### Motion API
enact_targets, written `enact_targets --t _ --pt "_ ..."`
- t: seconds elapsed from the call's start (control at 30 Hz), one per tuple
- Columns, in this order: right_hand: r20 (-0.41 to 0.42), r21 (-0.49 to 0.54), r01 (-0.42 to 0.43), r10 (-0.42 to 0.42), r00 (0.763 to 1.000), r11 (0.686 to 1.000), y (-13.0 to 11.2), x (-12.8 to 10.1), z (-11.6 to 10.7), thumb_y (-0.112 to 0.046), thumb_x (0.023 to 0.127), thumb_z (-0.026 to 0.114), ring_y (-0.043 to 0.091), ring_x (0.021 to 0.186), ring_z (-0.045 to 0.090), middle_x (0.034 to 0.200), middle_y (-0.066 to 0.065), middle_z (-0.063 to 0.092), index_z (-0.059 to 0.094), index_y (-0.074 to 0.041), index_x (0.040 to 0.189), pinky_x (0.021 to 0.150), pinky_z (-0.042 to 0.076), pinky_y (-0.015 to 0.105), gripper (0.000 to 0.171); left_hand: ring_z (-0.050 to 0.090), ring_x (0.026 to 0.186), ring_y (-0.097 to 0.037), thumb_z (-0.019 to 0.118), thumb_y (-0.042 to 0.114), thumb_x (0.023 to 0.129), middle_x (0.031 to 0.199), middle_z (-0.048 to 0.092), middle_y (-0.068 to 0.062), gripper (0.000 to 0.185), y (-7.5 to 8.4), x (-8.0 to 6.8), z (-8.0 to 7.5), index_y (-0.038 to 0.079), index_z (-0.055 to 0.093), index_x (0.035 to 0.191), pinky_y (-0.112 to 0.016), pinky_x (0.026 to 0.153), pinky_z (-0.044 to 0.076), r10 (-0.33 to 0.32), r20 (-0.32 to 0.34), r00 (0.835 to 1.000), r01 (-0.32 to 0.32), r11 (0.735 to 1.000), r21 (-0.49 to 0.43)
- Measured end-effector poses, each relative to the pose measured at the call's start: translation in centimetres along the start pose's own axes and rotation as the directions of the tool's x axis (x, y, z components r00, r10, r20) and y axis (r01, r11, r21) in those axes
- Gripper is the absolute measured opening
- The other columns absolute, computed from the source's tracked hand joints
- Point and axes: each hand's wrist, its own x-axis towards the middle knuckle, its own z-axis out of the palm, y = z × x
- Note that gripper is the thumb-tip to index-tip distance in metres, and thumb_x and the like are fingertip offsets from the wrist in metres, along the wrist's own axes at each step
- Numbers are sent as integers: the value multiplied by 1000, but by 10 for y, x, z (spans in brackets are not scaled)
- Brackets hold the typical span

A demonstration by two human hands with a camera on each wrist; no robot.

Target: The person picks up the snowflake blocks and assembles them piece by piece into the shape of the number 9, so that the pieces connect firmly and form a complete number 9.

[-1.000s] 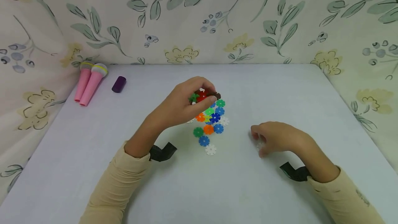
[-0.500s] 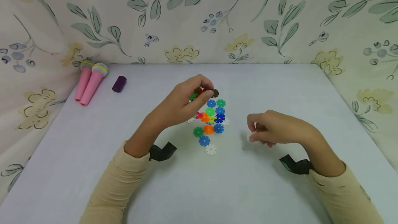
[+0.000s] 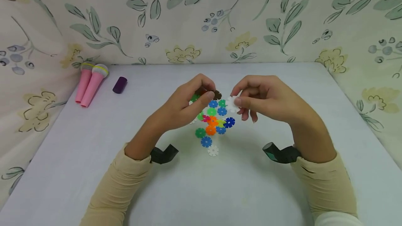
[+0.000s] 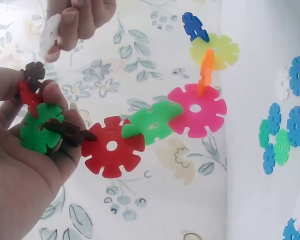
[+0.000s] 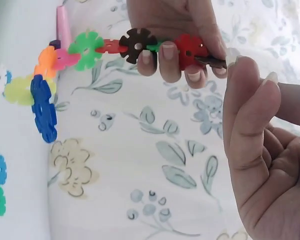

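My left hand [image 3: 185,105] holds a chain of interlocking snowflake discs. At its held end a brown disc [image 3: 217,95] sticks out past the thumb and fingertips. In the left wrist view the chain hangs down through a red disc [image 4: 112,165], a green disc [image 4: 147,131], a pink disc [image 4: 207,122], an orange disc [image 4: 206,75], a yellow disc [image 4: 225,52] and a dark blue disc [image 4: 194,27]. Between thumb and fingers, my right hand [image 3: 270,97] pinches a white snowflake disc [image 3: 231,105], close beside the brown one. Whether these two touch is unclear.
Several loose discs lie mid-table under the chain, among them a blue disc [image 3: 206,142] and a white disc [image 3: 213,151]. Two pink toy microphones [image 3: 94,86] and a dark purple cylinder [image 3: 120,85] lie at the back left. A floral cloth [image 3: 201,20] rises behind the white table [image 3: 220,191].
My right hand has picked the white disc up from the table and carried it left and up to the brown disc. The left hand stays nearly still; the chain's low end has swung right.
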Motion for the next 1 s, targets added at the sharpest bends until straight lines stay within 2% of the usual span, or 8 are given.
enact_targets --t 0.23,0.37,0.5,0.6,0.7,0.87,0.93,1.0 --pt "2 94 26 -26 1000 995 0 5 6 6 95 62 29 58 61 74 16 63 66 1 104 53 54 33 11 58 92 -15 53 -3 100 101 59 -6 11 3 1 4 1 50 110 -34 82 51 90 38 995 -88 995 -43" --pt "-24 135 36 -33 999 990 3 6 9 7 95 62 27 57 61 73 17 63 66 3 102 54 55 33 10 57 92 -15 54 -7 98 101 59 -7 13 3 2 6 1 50 108 -33 81 51 121 34 992 -120 992 -46" --pt "-62 156 27 -18 998 987 5 9 15 8 95 61 26 56 60 73 18 63 66 5 101 54 55 32 9 57 92 -16 55 -8 98 100 58 -9 13 3 1 7 1 51 106 -33 82 52 143 28 989 -142 990 -25" --pt "-86 161 11 3 996 987 7 11 18 8 95 61 27 55 60 74 19 63 65 6 101 54 56 33 8 56 89 -16 56 -6 98 97 58 -8 12 5 0 6 2 51 105 -31 79 51 146 28 989 -146 989 25" --pt "-103 152 6 10 995 988 9 14 20 7 96 61 28 55 60 74 19 63 63 6 103 55 56 34 8 54 83 -14 58 -2 99 95 58 -4 10 9 0 1 2 52 106 -30 72 49 114 24 993 -116 990 84" --pt "-108 109 27 -15 994 994 18 19 20 -2 102 55 31 62 64 78 17 67 65 4 112 57 58 39 15 60 84 -9 59 2 100 101 64 -2 14 16 -3 -14 2 52 112 -29 74 54 -2 28 1000 -2 991 135" --pt "-115 46 19 -13 993 999 24 21 19 -6 104 53 31 65 66 81 15 68 65 3 115 58 58 39 19 62 87 -10 58 2 101 105 65 -3 15 17 -5 -20 2 51 114 -30 77 55 -41 23 999 38 990 137" --pt "-116 -93 -30 19 993 995 30 24 18 -8 104 53 27 68 66 84 10 68 66 0 116 60 58 37 19 60 85 -12 55 3 102 103 62 -4 14 18 -7 -25 2 50 115 -32 74 54 -78 12 997 75 989 129"
